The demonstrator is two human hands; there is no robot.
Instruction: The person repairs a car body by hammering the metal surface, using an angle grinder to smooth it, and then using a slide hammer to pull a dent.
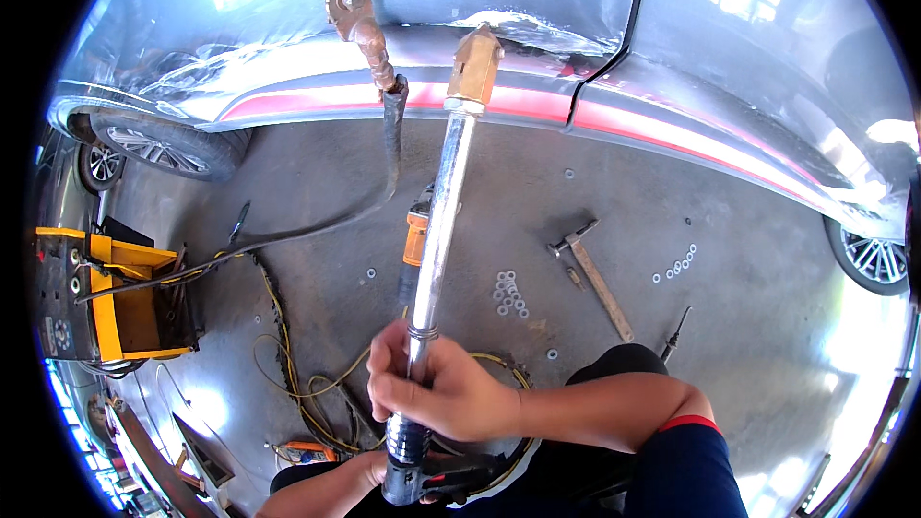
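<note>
A dent puller gun (443, 201) reaches away from me, with a long chrome shaft, a brass head and a black pistol-grip body. Its brass head (476, 67) is up at the scraped lower side of a car (537, 0); whether the tip touches the metal I cannot tell. My right hand (446, 386) is closed around the lower shaft. Lower down, my left hand (360, 482) is closed on the black body by the handle, its fingers partly hidden. Left of the shaft, a copper clamp (357, 14) on a thick black cable (393, 134) is attached at the car's side.
A yellow and black machine (120, 297) stands at the left, with cables across the floor. An orange power tool (414, 240) lies partly behind the shaft. Toward the right lie a hammer (600, 288), several washers (510, 293) and a thin pointed tool (677, 334).
</note>
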